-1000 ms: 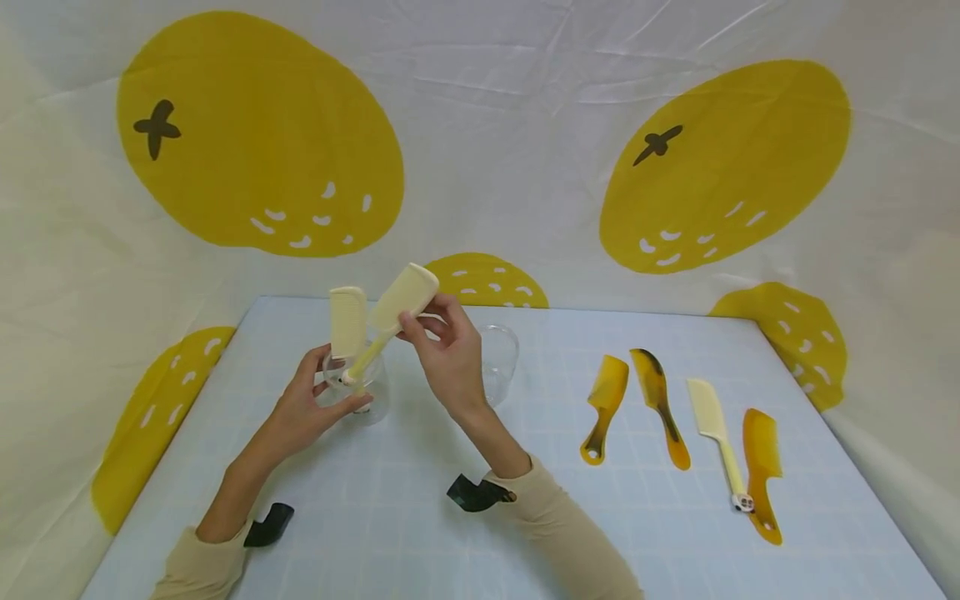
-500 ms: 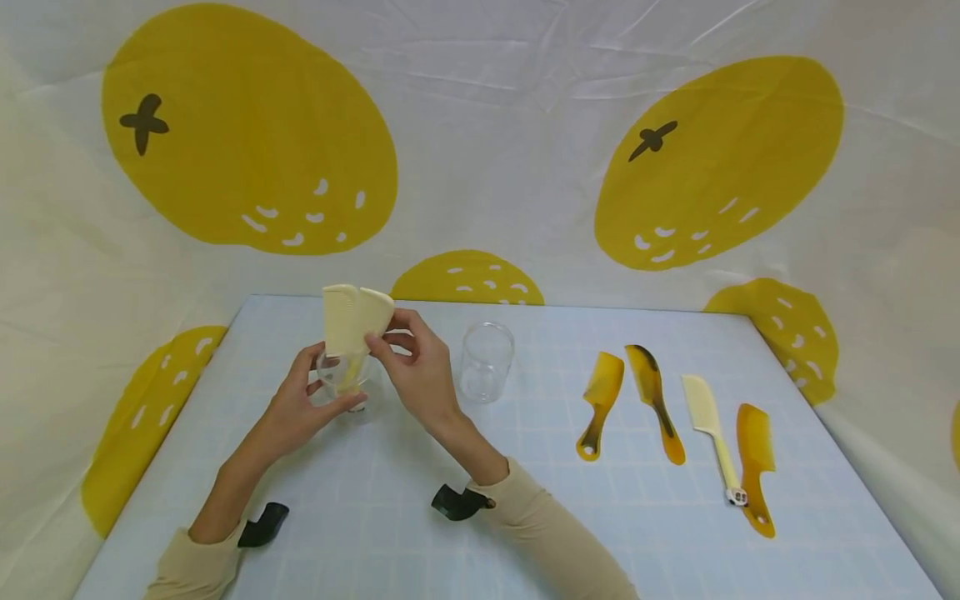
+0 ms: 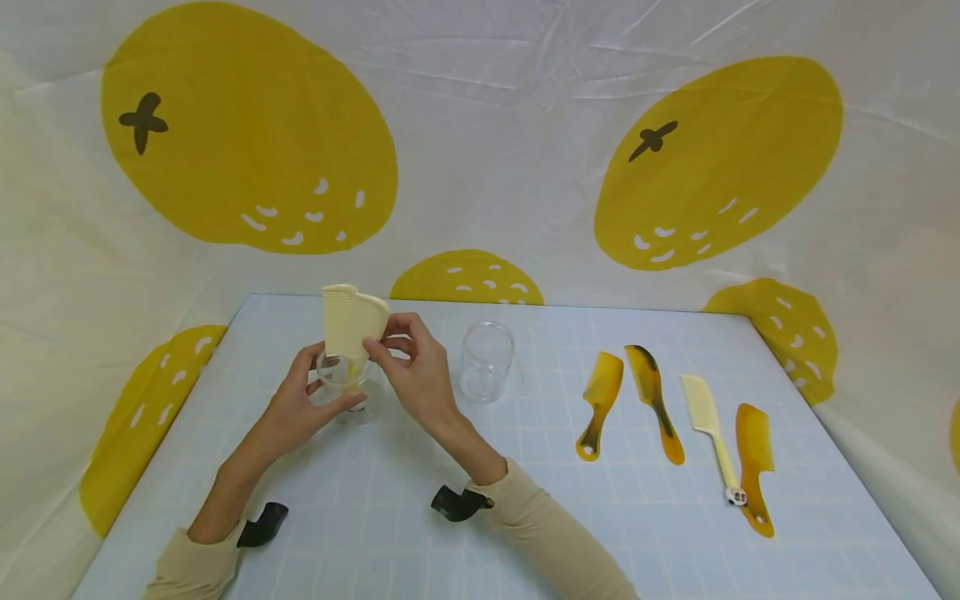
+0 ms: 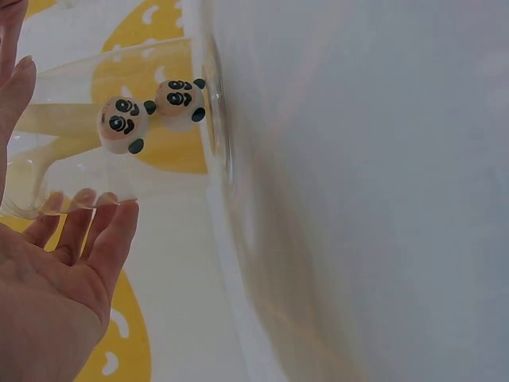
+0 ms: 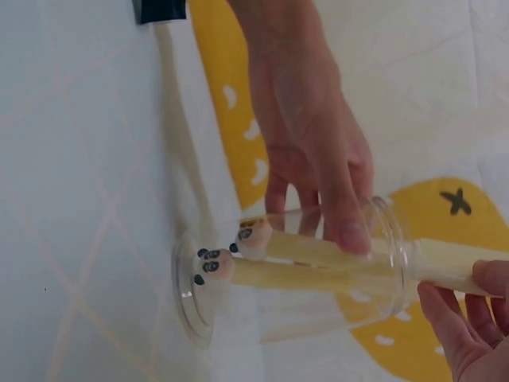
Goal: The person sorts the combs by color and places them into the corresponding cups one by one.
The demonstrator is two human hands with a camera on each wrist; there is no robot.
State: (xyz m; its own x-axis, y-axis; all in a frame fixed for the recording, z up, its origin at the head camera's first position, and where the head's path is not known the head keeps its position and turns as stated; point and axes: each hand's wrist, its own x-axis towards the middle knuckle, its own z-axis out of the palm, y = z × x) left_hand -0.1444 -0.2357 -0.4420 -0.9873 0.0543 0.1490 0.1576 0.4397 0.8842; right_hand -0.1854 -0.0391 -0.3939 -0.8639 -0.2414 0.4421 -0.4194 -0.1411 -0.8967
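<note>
My left hand (image 3: 296,417) grips a clear glass cup (image 5: 278,326) upright on the table, thumb and fingers around its side. Two cream combs stand handle-down in it, toothed heads above the rim. One comb (image 3: 337,317) leans at the left. The other comb (image 3: 371,317) overlaps it, its head pinched between thumb and fingers of my right hand (image 3: 416,367). Through the glass in the left wrist view, a panda end (image 4: 180,101) sits by the cup's base and a second panda end (image 4: 123,125) slightly above it.
A second clear glass (image 3: 487,362) stands right of my hands. Further right lie an amber comb (image 3: 602,404), a dark-streaked amber comb (image 3: 655,404), a cream panda comb (image 3: 712,433) and another amber comb (image 3: 757,467). The last two touch or overlap at their handles.
My right hand has moved left and down, lowering the slanted comb handle-first into the glass beside the other one. Between the last two frames it shifts only slightly. The left hand keeps its grip.
</note>
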